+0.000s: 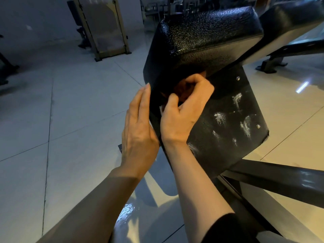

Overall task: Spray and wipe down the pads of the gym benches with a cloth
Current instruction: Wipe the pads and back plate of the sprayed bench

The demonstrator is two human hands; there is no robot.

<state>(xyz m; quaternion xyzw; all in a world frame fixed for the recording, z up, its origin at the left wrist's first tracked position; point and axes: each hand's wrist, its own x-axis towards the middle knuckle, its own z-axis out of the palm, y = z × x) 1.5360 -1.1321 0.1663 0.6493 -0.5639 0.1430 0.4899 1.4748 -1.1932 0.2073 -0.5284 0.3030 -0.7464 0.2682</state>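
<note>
At pad (201, 41) end | left hand (138, 130) flat, fingers together | right hand (182, 109) curled on cloth (182, 90)

Black textured bench pad (201, 41), tilted, underside scuffed.

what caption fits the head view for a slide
Left hand flat against the black bench pad edge while right hand curls against its underside.

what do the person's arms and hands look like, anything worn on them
Both forearms are bare. The left hand and right hand show no gloves, rings or watch. A dark sleeve covers the right upper arm from about the elbow; no sleeve shows on the left arm.
</note>
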